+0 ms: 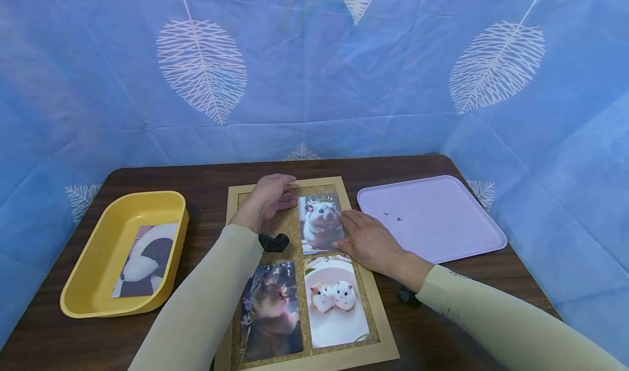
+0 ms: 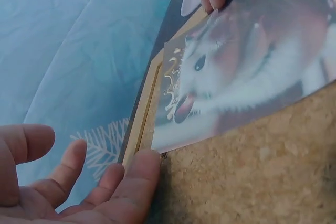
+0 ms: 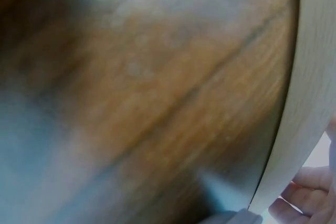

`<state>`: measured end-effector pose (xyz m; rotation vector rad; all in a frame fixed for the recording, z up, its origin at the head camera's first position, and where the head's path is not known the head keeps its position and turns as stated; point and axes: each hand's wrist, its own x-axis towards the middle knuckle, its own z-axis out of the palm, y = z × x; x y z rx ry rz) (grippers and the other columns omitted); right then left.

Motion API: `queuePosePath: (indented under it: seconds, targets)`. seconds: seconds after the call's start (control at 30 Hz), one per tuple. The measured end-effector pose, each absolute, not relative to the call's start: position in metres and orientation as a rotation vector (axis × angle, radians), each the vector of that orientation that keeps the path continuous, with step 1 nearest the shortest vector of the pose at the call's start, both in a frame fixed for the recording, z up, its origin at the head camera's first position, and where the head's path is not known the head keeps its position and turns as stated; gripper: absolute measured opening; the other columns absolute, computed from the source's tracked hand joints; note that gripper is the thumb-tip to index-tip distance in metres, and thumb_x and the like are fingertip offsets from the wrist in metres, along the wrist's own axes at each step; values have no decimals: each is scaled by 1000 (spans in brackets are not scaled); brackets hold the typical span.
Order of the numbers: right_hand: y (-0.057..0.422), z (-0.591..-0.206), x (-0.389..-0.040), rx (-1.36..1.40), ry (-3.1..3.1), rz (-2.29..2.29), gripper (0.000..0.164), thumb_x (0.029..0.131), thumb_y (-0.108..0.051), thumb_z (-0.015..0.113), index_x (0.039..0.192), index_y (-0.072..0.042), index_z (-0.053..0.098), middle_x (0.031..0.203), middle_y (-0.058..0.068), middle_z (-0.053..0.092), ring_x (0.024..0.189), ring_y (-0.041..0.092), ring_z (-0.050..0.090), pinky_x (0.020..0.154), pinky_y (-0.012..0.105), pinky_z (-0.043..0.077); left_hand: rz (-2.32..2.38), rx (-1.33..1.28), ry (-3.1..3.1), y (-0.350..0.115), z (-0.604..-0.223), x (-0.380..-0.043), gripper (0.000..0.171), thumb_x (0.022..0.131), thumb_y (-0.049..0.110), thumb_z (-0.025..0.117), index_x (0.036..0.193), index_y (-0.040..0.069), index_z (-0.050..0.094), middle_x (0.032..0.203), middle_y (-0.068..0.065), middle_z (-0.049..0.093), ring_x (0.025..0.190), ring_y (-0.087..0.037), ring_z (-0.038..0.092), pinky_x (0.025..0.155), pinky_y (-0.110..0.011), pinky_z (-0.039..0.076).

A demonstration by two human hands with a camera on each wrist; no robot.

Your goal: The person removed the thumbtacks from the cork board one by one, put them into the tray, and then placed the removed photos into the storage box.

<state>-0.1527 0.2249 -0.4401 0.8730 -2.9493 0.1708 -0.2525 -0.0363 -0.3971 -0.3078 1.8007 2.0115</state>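
Observation:
A photo of a white hamster with a crown (image 1: 321, 226) lies on the upper right of a wood-framed cork board (image 1: 385, 343). My right hand (image 1: 371, 242) lies over the photo's right edge, its fingers extended and touching it. At the photo's upper left corner is my left hand (image 1: 269, 197), fingers loosely spread; in the left wrist view one finger (image 2: 137, 174) is at that corner. Below, a photo of two small hamsters (image 1: 339, 322) and a darker animal photo (image 1: 272, 327) each have a small clear pin near the top. The right wrist view is mostly blurred.
To the left stands a yellow basket (image 1: 70, 283) holding another photo (image 1: 147, 259). A lilac tray (image 1: 442, 218) lies at the right with two small pins (image 1: 399, 218) on it. Blue cloth (image 1: 304, 76) with white leaves hangs behind the dark wooden table (image 1: 393, 166).

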Motion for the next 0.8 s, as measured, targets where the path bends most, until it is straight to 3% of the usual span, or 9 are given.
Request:
queuePosePath:
  seconds: [0.3, 0.43, 0.57, 0.67, 0.8]
  targets:
    - [225, -440, -153, 880, -2937, 178, 72, 105, -46, 63, 151, 8, 51, 155, 27, 52, 147, 42, 47, 120, 55, 41, 1948, -283, 1818, -33, -401, -256, 44, 113, 24, 52, 152, 4, 53, 146, -19, 52, 101, -24, 60, 96, -37, 55]
    - [224, -439, -153, 875, -2942, 182, 72, 106, -47, 62, 151, 8, 50, 155, 26, 52, 148, 41, 47, 120, 54, 41, 1862, -200, 1894, -32, -403, -256, 42, 113, 24, 50, 147, 0, 57, 124, -14, 58, 89, -20, 55, 82, -32, 51]
    - [224, -439, -153, 871, -2938, 180, 73, 105, -47, 63, 151, 8, 51, 155, 26, 53, 147, 41, 48, 120, 55, 42, 1791, -115, 1954, -31, -404, -253, 38, 112, 25, 51, 137, -1, 64, 101, -8, 54, 82, -18, 49, 74, -30, 46]
    - [224, -439, -153, 867, -2942, 182, 73, 105, -47, 64, 151, 8, 50, 154, 26, 53, 147, 41, 48, 120, 54, 42, 1732, -72, 2016, -30, -404, -250, 34, 113, 26, 51, 134, 5, 68, 103, -6, 56, 88, -21, 50, 80, -34, 45]
    - [224, -439, -153, 858, -2950, 193, 74, 104, -47, 64, 152, 7, 50, 155, 26, 53, 147, 41, 47, 120, 55, 42, 1647, -6, 2140, -29, -404, -246, 29, 112, 25, 53, 128, 11, 73, 127, -7, 64, 112, -25, 57, 102, -45, 47]
